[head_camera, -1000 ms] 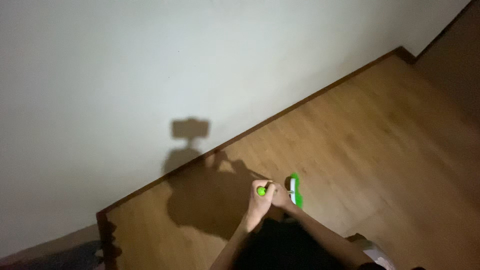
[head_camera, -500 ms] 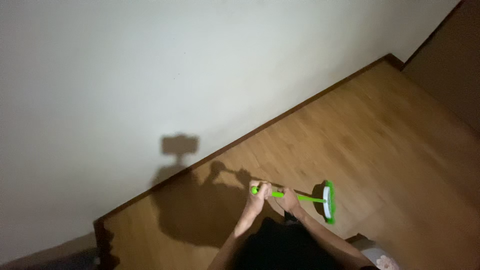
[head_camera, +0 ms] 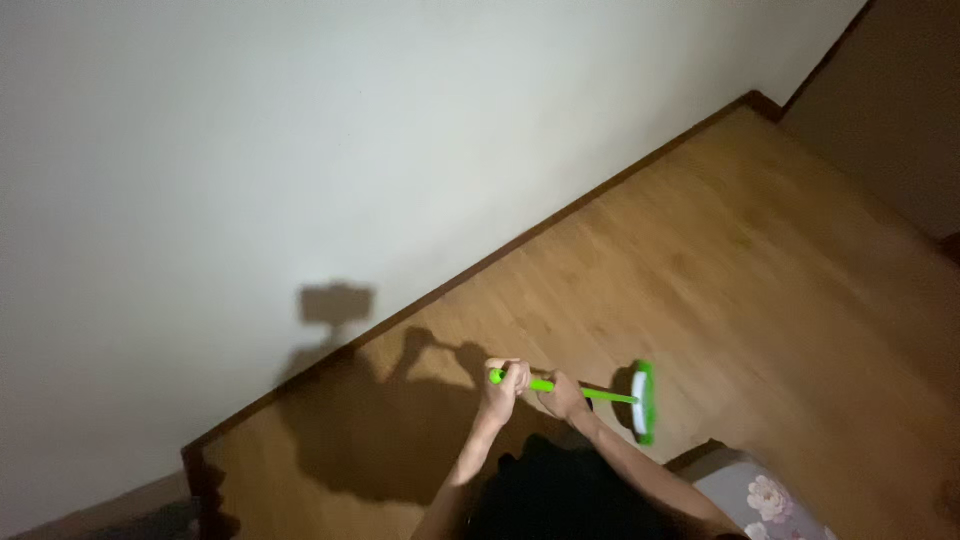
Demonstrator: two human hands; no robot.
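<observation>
Right now we have both hands on a bright green broom handle (head_camera: 560, 388), standing over a wooden floor (head_camera: 720, 260) in a dim room. Our left hand (head_camera: 503, 385) is closed round the handle near its top end, where a short green stub pokes out past the knuckles. Our right hand (head_camera: 563, 397) is closed round the handle just below it, the two hands nearly touching. We judge that this close, stacked grip is there so the upper hand can act as a pivot while the lower one drives the stroke.

From the right hand the handle runs out towards the broom head (head_camera: 643, 402), a green bar with a pale strip along it, which sits on the boards to our right and a little ahead of us. The head lies crosswise to the handle, its long edge to the floor, which looks like the way to get the widest contact with the wood. We cannot make out the bristles in this light.

Beyond the hands a dark baseboard (head_camera: 560, 215) runs diagonally where the floor meets a plain pale wall (head_camera: 350, 130). Our own shadow (head_camera: 390, 420) falls across the boards and up the wall, topped by the boxy outline of the head camera, so the light comes from behind us. At the lower right edge sits a grey cushion with a flower print (head_camera: 755, 495), just beside the broom head but apart from it.
</observation>
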